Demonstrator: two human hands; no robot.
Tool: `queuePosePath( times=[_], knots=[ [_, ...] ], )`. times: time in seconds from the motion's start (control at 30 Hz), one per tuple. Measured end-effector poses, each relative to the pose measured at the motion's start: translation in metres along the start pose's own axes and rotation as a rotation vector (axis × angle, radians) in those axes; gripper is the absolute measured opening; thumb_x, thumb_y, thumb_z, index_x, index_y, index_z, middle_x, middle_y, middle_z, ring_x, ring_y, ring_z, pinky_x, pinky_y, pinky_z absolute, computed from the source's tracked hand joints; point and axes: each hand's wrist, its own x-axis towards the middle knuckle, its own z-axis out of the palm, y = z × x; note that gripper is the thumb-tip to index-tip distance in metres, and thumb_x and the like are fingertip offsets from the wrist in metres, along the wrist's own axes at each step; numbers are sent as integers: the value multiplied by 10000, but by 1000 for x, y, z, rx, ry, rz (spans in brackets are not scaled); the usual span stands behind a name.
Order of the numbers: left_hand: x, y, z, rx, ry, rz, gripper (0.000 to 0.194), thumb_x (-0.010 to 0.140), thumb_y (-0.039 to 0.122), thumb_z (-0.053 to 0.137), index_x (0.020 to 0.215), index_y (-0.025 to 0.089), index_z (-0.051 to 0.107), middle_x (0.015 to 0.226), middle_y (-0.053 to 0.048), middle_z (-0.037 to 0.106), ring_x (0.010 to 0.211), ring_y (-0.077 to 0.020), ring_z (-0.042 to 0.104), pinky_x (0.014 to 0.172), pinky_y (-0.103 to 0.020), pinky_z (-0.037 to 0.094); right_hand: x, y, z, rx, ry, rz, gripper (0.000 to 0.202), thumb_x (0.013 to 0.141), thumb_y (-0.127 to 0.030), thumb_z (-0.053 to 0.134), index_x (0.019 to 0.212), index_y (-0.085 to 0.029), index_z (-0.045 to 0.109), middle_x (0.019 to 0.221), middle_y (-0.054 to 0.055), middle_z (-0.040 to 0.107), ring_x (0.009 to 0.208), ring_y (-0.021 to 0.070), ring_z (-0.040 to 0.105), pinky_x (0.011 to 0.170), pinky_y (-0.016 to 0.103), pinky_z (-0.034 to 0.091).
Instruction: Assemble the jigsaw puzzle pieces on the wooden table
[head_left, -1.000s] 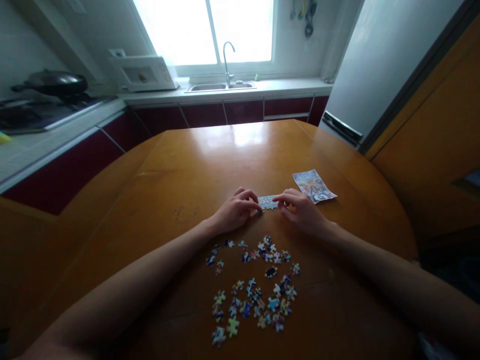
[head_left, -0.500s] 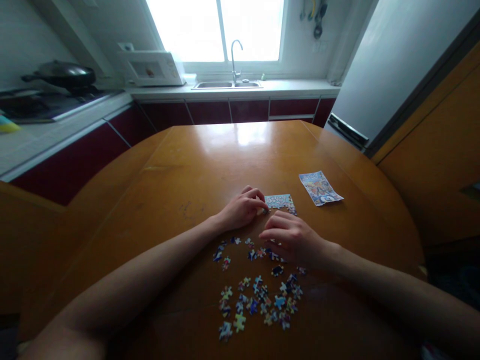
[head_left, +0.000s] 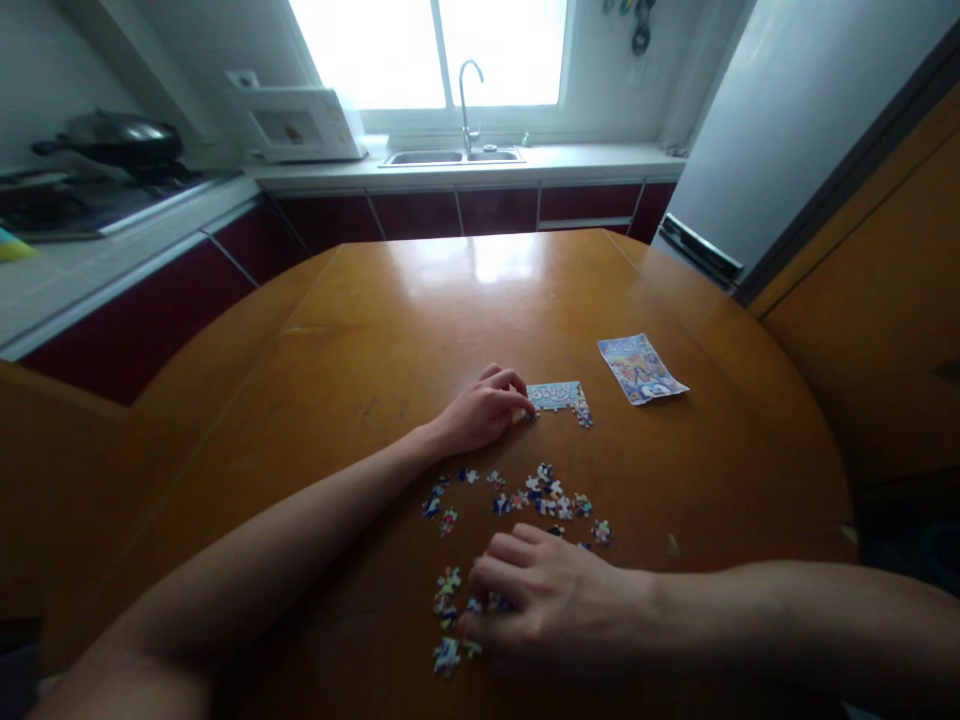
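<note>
A partly joined jigsaw puzzle point(head_left: 556, 396) lies on the table, with a finished top strip and a short run of pieces down its right side. My left hand point(head_left: 487, 408) rests at its left edge, fingers bent and the fingertips closed on pieces of that edge. Lower down, my right hand point(head_left: 532, 595) hovers over or touches loose jigsaw pieces point(head_left: 447, 655), covering much of that pile. Its fingers are bent and slightly apart, and I see nothing held in them. More loose pieces point(head_left: 547, 492) are scattered between the two hands.
A creased picture sheet point(head_left: 643, 370) lies to the right of the puzzle on the wooden table point(head_left: 450, 300). Beyond the table stand a counter with a sink point(head_left: 427, 157), a microwave point(head_left: 300, 125) and a stove with a covered pan point(head_left: 112, 138). A fridge point(head_left: 780, 120) is at the right.
My right hand has moved down and toward me, from beside the puzzle to the nearer pile of loose pieces. My left hand stays at the puzzle's left edge. The view has tilted slightly.
</note>
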Motion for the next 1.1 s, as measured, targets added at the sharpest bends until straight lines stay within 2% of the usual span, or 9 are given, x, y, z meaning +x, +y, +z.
queuePosePath(
  times=[0.13,0.33,0.47,0.57,0.7,0.87,0.93,0.97,1.1],
  knots=[
    [0,0,0,-1,6,5,362,877,13,540,962,257,795,1015,-50,658,983,-200,513,893,-347,488,-1,2,1,2,-19,-65,144,1015,-262,519,1032,-222,656,1031,47,598,858,200,462,684,347,351],
    [0,-2,0,-2,1,10,354,886,32,542,974,267,791,1021,-50,659,991,-204,515,894,-355,489,-2,4,6,57,-24,-88,130,1003,-271,554,972,-246,678,1072,49,605,915,207,469,755,346,368],
    [-1,-2,0,-8,-2,2,371,874,10,540,975,266,791,1026,-46,656,1001,-201,514,901,-347,485,-2,4,7,68,-45,-77,100,984,-263,580,959,-236,673,1059,53,603,892,208,465,729,347,365],
    [0,-1,0,-9,-6,-2,373,875,8,544,971,269,792,1023,-44,655,993,-200,510,897,-347,482,0,4,3,74,-68,-89,100,960,-254,610,875,-212,641,1041,53,599,889,208,468,722,341,367],
    [1,0,-1,-9,2,2,366,876,8,547,964,264,794,1010,-44,654,982,-198,506,899,-348,477,1,2,-6,58,-103,-76,82,967,-254,594,929,-184,612,1055,55,625,881,199,484,738,341,385],
    [0,0,-2,-7,0,5,365,872,9,549,968,262,793,1016,-47,656,983,-200,510,894,-347,478,-1,5,-15,162,-80,-204,101,1007,-206,520,948,-196,601,942,9,677,940,170,546,839,355,390],
    [0,0,-2,-12,-3,6,358,882,18,549,973,265,792,1018,-47,656,980,-198,511,893,-345,479,-1,16,-20,253,-20,-172,93,997,-183,526,958,-203,608,898,-3,682,913,152,566,868,346,402],
    [0,0,-2,-13,-3,7,353,888,24,550,974,267,791,1019,-45,656,980,-197,511,895,-346,479,-2,24,-22,293,34,-106,97,990,-178,527,972,-206,619,905,4,685,878,148,568,863,341,418],
    [0,0,-1,-10,8,1,301,894,54,571,948,259,785,1015,-46,656,992,-203,510,901,-358,484,-10,79,-31,399,435,311,178,989,-163,508,924,-193,671,919,54,682,878,158,609,781,312,488]
  ],
)
